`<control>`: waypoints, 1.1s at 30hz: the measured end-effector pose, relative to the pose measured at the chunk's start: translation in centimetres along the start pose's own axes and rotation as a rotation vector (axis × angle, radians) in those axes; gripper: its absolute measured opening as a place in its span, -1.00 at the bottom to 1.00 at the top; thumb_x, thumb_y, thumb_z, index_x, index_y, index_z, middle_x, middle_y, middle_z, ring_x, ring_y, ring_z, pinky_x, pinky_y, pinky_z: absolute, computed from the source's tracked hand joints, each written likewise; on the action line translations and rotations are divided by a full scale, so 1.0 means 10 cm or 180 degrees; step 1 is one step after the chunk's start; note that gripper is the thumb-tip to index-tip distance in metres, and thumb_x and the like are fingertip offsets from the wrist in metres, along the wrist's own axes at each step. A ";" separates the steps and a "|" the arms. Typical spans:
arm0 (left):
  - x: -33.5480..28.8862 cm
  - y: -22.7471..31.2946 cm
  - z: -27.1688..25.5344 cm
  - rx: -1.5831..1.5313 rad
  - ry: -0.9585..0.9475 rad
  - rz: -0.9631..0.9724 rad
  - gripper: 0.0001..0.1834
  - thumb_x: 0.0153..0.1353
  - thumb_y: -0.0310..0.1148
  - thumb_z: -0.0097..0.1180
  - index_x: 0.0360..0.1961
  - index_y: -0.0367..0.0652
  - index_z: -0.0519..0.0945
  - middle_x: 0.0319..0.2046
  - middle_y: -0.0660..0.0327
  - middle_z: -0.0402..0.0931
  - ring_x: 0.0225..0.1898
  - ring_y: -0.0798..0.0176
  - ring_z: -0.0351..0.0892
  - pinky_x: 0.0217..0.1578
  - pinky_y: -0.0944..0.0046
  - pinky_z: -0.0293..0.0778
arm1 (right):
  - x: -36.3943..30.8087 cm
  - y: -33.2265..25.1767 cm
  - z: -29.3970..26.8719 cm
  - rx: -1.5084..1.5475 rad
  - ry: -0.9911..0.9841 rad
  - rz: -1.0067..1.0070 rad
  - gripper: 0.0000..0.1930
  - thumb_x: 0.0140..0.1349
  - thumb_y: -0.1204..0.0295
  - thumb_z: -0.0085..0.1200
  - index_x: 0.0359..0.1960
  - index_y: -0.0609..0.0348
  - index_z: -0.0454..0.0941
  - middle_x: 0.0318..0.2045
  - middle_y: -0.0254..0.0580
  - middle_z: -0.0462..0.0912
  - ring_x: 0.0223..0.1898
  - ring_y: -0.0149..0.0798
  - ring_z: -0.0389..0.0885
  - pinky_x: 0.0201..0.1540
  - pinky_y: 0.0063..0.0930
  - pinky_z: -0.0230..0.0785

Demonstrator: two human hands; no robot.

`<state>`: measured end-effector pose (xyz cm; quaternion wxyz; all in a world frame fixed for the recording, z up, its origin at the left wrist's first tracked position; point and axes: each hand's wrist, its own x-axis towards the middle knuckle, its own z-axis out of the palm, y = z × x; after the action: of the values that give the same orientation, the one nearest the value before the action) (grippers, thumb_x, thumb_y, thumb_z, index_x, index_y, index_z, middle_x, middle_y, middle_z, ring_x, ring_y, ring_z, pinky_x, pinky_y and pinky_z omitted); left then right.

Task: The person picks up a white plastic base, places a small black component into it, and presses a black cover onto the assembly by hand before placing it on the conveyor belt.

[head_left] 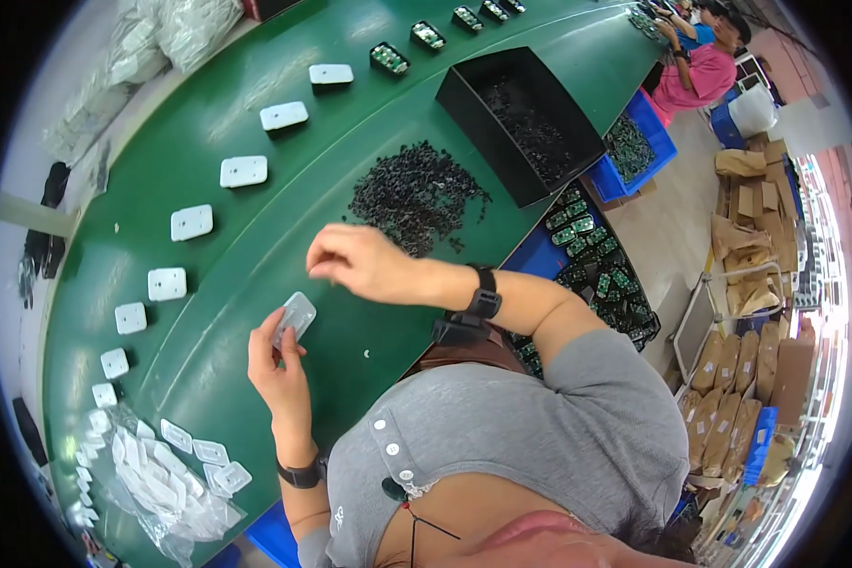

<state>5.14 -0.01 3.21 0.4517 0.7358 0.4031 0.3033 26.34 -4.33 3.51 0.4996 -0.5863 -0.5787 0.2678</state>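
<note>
My left hand (276,369) is closed on a white plastic housing (300,312), a shallow rounded shell held tilted just above the green table. Up and to its right, my right hand (348,263) hovers apart from the housing with its fingers curled and pressed together. What those fingertips hold, if anything, is too small to tell. Right beyond that hand spreads a loose heap of small black parts (417,197). A tiny white piece (366,353) rests on the table to the right of the housing.
A black bin (483,118) of black parts stands beyond the heap. White housings (244,171) and circuit-board units (389,59) line the far side. Bagged white shells (161,478) lie at lower left. Trays of circuit boards (601,275) sit at right. Another person (696,80) works at far right.
</note>
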 end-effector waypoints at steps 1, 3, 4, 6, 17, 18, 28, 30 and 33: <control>0.02 0.03 0.04 -0.0013 -0.0012 0.0036 -0.74 0.26 -0.58 0.03 -0.02 -0.23 0.55 -0.28 0.28 0.48 -0.52 0.51 0.39 -0.50 0.53 0.34 | 0.01 -0.10 0.05 0.0676 -0.0153 0.0422 -0.94 0.18 0.54 0.10 -0.34 0.28 0.52 -0.41 -0.23 0.54 -0.48 -0.39 0.56 -0.43 -0.53 0.41; 0.06 0.08 0.13 -0.0006 -0.0028 0.0236 -0.75 0.26 -0.59 0.03 -0.04 -0.24 0.56 -0.32 0.28 0.46 -0.52 0.51 0.39 -0.52 0.52 0.35 | -0.01 -0.22 0.13 0.1393 -0.0385 0.0928 -0.86 0.20 0.51 0.13 -0.29 0.27 0.44 -0.49 -0.26 0.55 -0.49 -0.44 0.52 -0.44 -0.55 0.38; 0.08 0.09 0.15 0.0000 -0.0032 0.0328 -0.75 0.26 -0.59 0.02 -0.04 -0.25 0.56 -0.34 0.28 0.45 -0.52 0.51 0.39 -0.53 0.52 0.36 | 0.00 -0.31 0.13 0.1554 -0.0486 0.1131 -0.83 0.20 0.49 0.13 -0.27 0.26 0.40 -0.51 -0.27 0.55 -0.49 -0.46 0.50 -0.45 -0.55 0.37; 0.10 0.08 0.18 -0.0024 0.0010 0.0402 -0.78 0.26 -0.59 0.03 -0.07 -0.26 0.56 -0.35 0.28 0.44 -0.52 0.51 0.40 -0.54 0.52 0.35 | 0.00 -0.28 0.17 0.1527 -0.0478 0.1032 -0.80 0.20 0.48 0.14 -0.27 0.25 0.36 -0.51 -0.26 0.55 -0.48 -0.45 0.50 -0.44 -0.54 0.36; 0.05 -0.02 0.14 -0.0240 0.0264 0.0294 -0.91 0.26 -0.58 0.04 -0.25 -0.27 0.58 -0.44 0.31 0.41 -0.60 0.53 0.38 -0.62 0.55 0.28 | -0.09 -0.18 0.34 0.1040 -0.0128 0.0290 -0.85 0.13 0.48 0.15 -0.42 0.27 0.43 -0.44 -0.10 0.51 -0.41 -0.15 0.53 -0.37 -0.32 0.37; 0.05 -0.03 0.13 -0.0253 0.0276 0.0286 -0.90 0.26 -0.59 0.04 -0.24 -0.27 0.58 -0.43 0.31 0.41 -0.60 0.53 0.38 -0.63 0.55 0.28 | -0.10 -0.16 0.33 0.0793 -0.0169 0.0186 -0.86 0.13 0.48 0.15 -0.41 0.27 0.45 -0.43 -0.10 0.51 -0.40 -0.13 0.53 -0.36 -0.32 0.37; -0.07 0.05 0.11 -0.0925 0.0178 -0.0470 -0.60 0.18 -0.70 0.04 0.07 -0.23 0.49 -0.37 0.21 0.47 -0.42 0.40 0.54 -0.42 0.43 0.54 | -0.21 -0.29 0.31 0.0281 -0.0441 0.0338 -0.94 0.14 0.58 0.14 -0.39 0.26 0.50 -0.44 -0.26 0.45 -0.46 -0.43 0.46 -0.43 -0.55 0.32; -0.05 0.04 0.15 -0.1592 0.0241 -0.0375 -0.49 0.20 -0.70 0.01 0.20 -0.27 0.34 -0.32 0.17 0.51 -0.36 0.36 0.57 -0.36 0.41 0.56 | -0.23 -0.31 0.28 0.0079 -0.0272 0.0312 -0.93 0.12 0.61 0.15 -0.39 0.26 0.51 -0.45 -0.29 0.45 -0.47 -0.47 0.42 -0.43 -0.60 0.28; -0.08 -0.01 0.13 -0.1935 0.0053 -0.0744 -0.67 0.25 -0.66 -0.02 0.05 -0.40 0.38 -0.23 0.09 0.55 -0.31 0.31 0.59 -0.27 0.39 0.54 | -0.25 -0.29 0.30 0.0249 -0.0254 0.0383 -0.93 0.12 0.63 0.14 -0.39 0.26 0.50 -0.45 -0.30 0.45 -0.48 -0.47 0.40 -0.44 -0.61 0.26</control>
<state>5.75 -1.18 2.51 0.6792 0.5135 0.3795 0.3619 22.00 -6.32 4.38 0.4817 -0.5889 -0.5510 0.3429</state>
